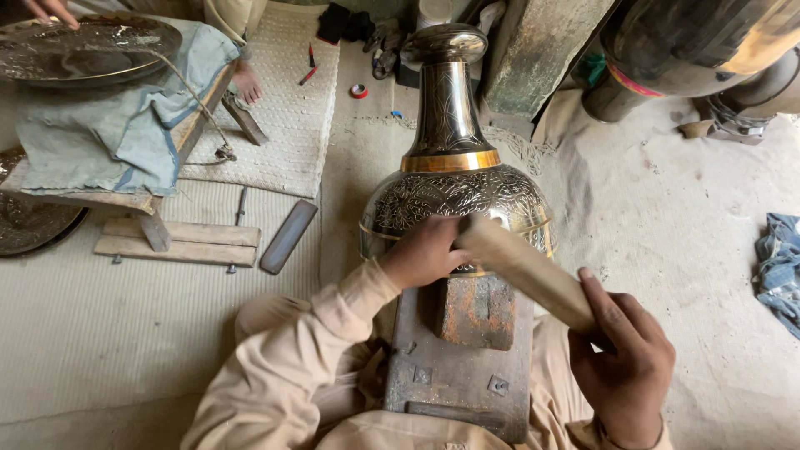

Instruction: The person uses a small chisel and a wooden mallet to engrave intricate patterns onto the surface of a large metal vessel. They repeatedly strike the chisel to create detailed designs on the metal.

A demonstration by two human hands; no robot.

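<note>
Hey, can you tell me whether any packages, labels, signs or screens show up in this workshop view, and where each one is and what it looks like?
No packages, labels, signs or screens are in view.
Nearest thing to a marking: a pink band around the dark metal vessel at top right; it is too small to tell whether it bears any print.
Small red and white tape roll on the floor near the top centre: round, not a package.

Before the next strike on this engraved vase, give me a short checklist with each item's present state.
1. Left hand braced on the engraved metal vase: ok.
2. Right hand gripping the wooden mallet: ok.
3. Vase resting on the rusty block: ok.
4. Chisel under the left hand: cannot tell, hidden.
5. Other person's foot apart from the vase: ok.
</note>
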